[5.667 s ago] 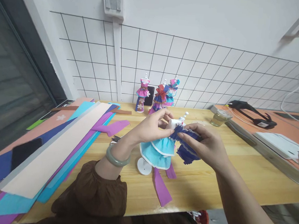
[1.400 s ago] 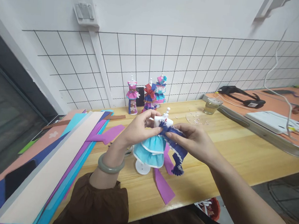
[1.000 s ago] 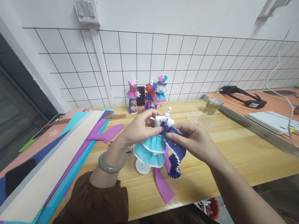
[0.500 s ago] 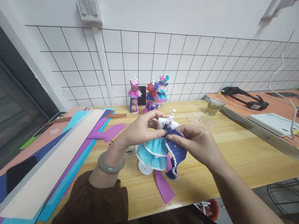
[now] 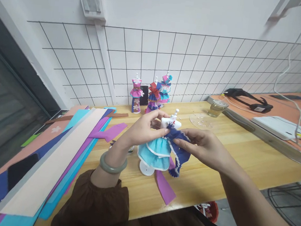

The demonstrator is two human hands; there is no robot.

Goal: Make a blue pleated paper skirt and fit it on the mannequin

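In front of me a small white dress form wears a tiered light-blue skirt edged in white. A gathered dark-blue piece with a white jagged edge hangs down its right side. My left hand is closed around the form's upper part, its thumb pressing the dark-blue piece at the chest; its other fingers are partly hidden behind. Between thumb and fingers, my right hand pinches the outer edge of the dark-blue piece. Beneath it a purple strip lies on the table.
Three dressed forms stand at the back by a dark phone-like slab. Coloured sheets are stacked on the left. A glass cup and a clear dish with tiny pieces sit at the back right. Below the table edge is a red bin.
My right hand has shifted slightly right along the dark-blue piece, drawing it out from the chest. The left hand keeps its hold. The view has moved a little.
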